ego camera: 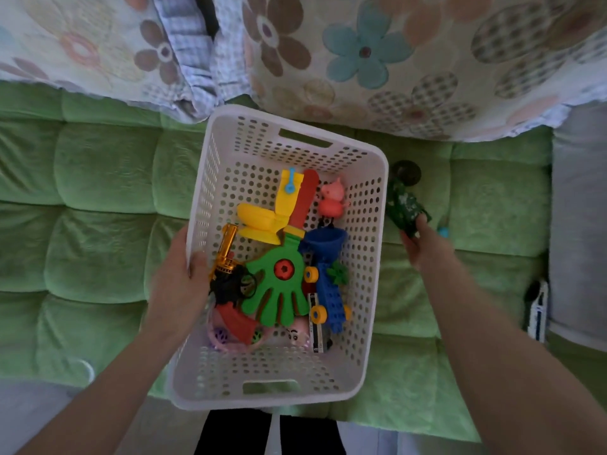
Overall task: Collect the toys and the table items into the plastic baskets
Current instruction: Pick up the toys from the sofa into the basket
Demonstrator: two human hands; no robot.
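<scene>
Your left hand point(184, 277): clamped on the left rim of the white basket point(295, 126), thumb hooked inside the wall.

Your right hand point(423, 241): fingers closed around the near end of a dark green patterned toy point(405, 205), just outside the basket's right wall, above the green cushion point(98, 198).

Basket contents: green hand clapper point(279, 290) with red handle, central; yellow toy toilet point(272, 211); pink pig figure point(331, 200), far right corner; blue block vehicle with yellow wheels point(328, 284); gold and black toy gun point(226, 261), beside your thumb; pink item, near end, mostly hidden.

On cushion: dark round object point(407, 170) just beyond the green toy; white toy vehicle point(538, 310) at the right edge.

Backdrop: floral cover point(394, 60).
</scene>
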